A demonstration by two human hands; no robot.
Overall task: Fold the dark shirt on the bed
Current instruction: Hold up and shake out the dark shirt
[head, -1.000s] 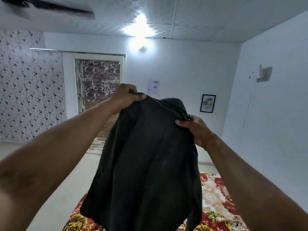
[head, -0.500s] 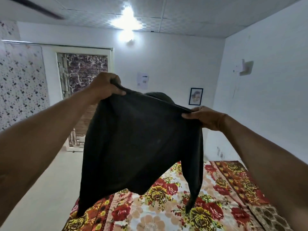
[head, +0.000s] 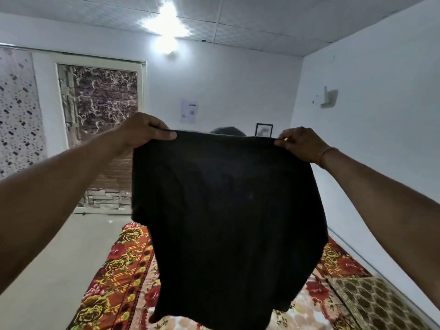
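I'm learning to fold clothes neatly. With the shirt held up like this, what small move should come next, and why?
Probably lower it flat onto the bed. The left hand and right hand pinch the dark shirt by its top edge, spread wide, so it hangs in the air above the floral cover; nothing is folded yet, and folding needs a surface.

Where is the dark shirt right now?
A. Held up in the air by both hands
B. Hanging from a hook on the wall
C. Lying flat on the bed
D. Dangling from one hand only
A: the left hand and right hand each pinch a top corner of the dark shirt, which hangs spread above the floral bed.
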